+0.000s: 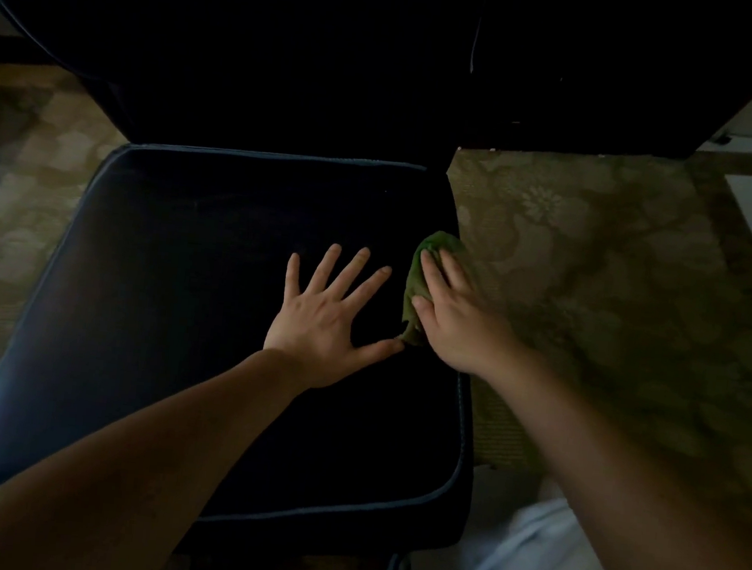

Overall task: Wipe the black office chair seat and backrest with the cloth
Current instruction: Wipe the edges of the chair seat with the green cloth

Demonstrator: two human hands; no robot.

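1. My left hand (319,320) lies flat on the black office chair seat (176,310), right of the seat's middle. Its fingers (352,267) are straight and spread wide and hold nothing (it looks like I am bracing the chair).
2. My right hand (458,321) presses the green cloth (436,244) down at the seat's right edge. Its fingers (433,277) are straight and close together on top of the fabric, not curled round it.
3. The cloth is bunched under that palm, half over the seat's right rim. Its lower end just touches my left thumb.
4. The step in hand, as I judge it, is wiping the seat, at its right side. I cannot tell from the dim surface how much of it is already clean.
5. The next move calls for steady downward pressure while I sweep the cloth from the right edge towards the seat's centre. My left hand will have to lift out of the way.
6. The backrest (272,65) rises behind the seat, very dark, and neither hand touches it. I judge it comes after the seat.
7. A patterned carpet (622,264) lies to the right of the seat.
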